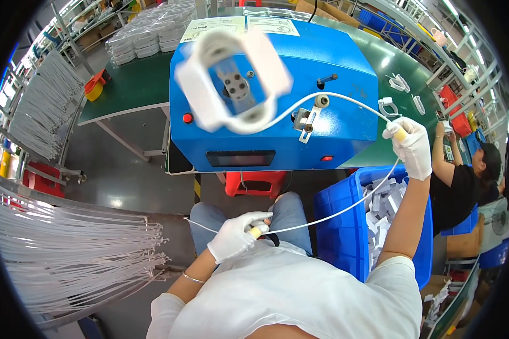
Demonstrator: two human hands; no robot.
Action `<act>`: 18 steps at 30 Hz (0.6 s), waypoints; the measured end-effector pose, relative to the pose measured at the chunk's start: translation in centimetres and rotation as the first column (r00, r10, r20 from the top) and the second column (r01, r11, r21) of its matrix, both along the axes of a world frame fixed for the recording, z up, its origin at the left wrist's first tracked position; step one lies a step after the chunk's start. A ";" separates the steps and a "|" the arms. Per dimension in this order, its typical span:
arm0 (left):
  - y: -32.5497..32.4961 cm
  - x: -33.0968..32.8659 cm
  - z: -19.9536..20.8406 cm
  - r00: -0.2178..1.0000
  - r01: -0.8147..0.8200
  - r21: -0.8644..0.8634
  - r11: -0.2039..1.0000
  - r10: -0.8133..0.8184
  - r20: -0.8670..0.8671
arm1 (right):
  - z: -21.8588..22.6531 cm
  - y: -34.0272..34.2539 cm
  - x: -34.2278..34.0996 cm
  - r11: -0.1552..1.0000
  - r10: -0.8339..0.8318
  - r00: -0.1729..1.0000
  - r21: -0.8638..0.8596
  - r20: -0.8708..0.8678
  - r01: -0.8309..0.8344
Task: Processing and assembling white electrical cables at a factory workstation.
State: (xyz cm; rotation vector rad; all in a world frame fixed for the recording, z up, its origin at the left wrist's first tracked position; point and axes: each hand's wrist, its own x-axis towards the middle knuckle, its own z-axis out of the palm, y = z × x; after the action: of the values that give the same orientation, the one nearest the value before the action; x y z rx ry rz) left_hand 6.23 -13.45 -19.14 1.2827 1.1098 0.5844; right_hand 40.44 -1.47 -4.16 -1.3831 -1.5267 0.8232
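A thin white cable (333, 216) hangs in a slack curve between my two gloved hands. My left hand (233, 237), low in front of my lap, is closed on it near its free end. Raised at the right, beside the blue machine, my right hand (412, 148) pinches the cable higher up. Yellowish fingertip covers show on both gloves. From the right hand the cable arches left to a white ring-shaped plastic part (205, 85), blurred and close to the camera. Behind that part stands the blue bench machine (345, 62), partly hidden by it.
A blue bin (336, 226) of white plastic pieces stands at my right. Bundles of white cables (79, 254) hang on racks at the left. Loose white parts (398, 83) lie on the green bench (133, 85), near stacked clear trays (152, 34). Another person (455, 186) works at right.
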 end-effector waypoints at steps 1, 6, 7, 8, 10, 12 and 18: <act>0.1 0.2 0.0 1.000 0.022 -0.103 0.994 -0.020 0.023 | 0.1 -0.2 -0.2 1.000 -0.004 1.000 0.001 -0.002 0.004; -0.3 1.6 -2.4 0.973 0.132 -0.041 0.990 -0.122 0.194 | 1.4 -0.7 -4.0 0.991 0.030 0.999 -0.129 0.012 -0.028; -0.3 1.9 -2.3 0.974 0.135 -0.041 0.990 -0.125 0.191 | 1.5 -0.5 -4.8 0.992 0.047 0.999 -0.114 0.009 -0.045; -0.1 2.2 -1.9 0.977 0.169 -0.032 0.985 -0.163 0.140 | 1.5 -0.3 -5.0 0.993 0.041 0.999 -0.111 0.006 -0.040; -0.2 2.9 -1.4 0.976 0.154 -0.065 0.986 -0.141 0.168 | 1.3 -0.1 -5.5 0.996 0.053 0.996 -0.073 -0.070 -0.058; 0.0 2.9 -1.4 0.976 0.191 -0.030 0.981 -0.187 0.109 | 1.4 -0.2 -6.0 0.993 0.070 0.993 -0.087 -0.096 -0.079; 0.8 2.9 -1.1 0.946 0.323 -0.025 0.946 -0.322 0.036 | 1.2 -0.3 -6.6 0.990 0.074 0.993 -0.114 -0.095 -0.085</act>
State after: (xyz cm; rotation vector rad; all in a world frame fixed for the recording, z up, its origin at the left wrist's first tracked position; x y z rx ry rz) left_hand 9.14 -12.67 -20.23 1.3877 0.8547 0.3385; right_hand 33.85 -1.77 -3.00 -1.3570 -1.4914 1.0260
